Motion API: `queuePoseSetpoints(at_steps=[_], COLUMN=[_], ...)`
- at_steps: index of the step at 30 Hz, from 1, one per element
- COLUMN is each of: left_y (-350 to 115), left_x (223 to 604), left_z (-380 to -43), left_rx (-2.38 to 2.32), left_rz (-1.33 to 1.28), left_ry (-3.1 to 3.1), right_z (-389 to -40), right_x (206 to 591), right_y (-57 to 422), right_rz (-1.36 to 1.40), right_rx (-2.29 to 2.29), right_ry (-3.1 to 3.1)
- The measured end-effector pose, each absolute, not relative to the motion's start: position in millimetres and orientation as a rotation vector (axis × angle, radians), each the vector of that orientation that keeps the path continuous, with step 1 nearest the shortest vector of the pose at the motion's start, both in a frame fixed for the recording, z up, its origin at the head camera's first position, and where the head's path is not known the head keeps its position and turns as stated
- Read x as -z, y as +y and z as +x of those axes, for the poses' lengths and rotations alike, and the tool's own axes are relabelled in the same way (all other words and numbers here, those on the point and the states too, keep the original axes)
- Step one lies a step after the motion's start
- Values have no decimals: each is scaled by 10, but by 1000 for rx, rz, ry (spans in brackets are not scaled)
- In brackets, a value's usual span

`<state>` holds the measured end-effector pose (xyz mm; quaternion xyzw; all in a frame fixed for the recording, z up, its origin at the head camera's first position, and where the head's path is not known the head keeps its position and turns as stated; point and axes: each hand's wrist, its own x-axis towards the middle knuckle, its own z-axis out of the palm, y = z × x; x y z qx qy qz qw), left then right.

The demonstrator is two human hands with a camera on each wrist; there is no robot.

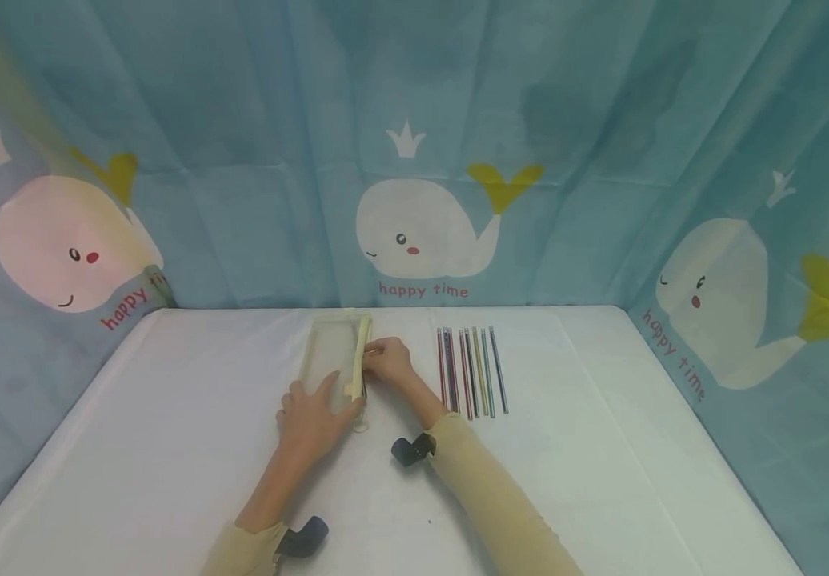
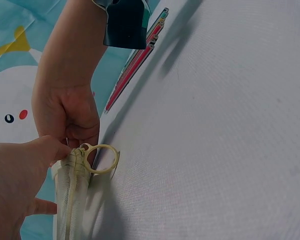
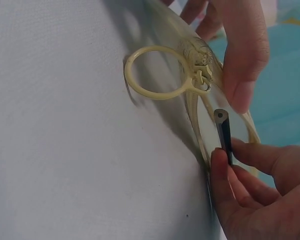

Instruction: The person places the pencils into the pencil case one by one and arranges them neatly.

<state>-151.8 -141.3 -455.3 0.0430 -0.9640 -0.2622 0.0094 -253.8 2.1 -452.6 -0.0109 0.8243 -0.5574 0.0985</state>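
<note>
Pencil (image 3: 224,135) in hand (image 3: 257,192) shows clearest from right wrist.

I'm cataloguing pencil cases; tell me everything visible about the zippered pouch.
The pouch is pale yellow and oblong, with a translucent, seemingly mesh face, opaque edging and a zipper ring. It lies on the white table, its right side open. The left hand touches it; the right hand holds a pencil at the opening.
</note>
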Motion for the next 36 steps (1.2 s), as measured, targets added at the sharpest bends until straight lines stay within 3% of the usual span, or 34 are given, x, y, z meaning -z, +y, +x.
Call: queuePoseSetpoints(at_steps=[17,36], left_y=[-1413,-1411], left_x=[4551,4576], left_z=[-1507,-1520], left_rx=[802,767], left_rz=[124,117], left_ry=[-3010,-3022], right_z=[-2539,-2410], right_x=[4557,4543], right_y=[-10,285], right_rz=[-94,-156], right_rx=[1659,1845], right_ry=[2451,2310])
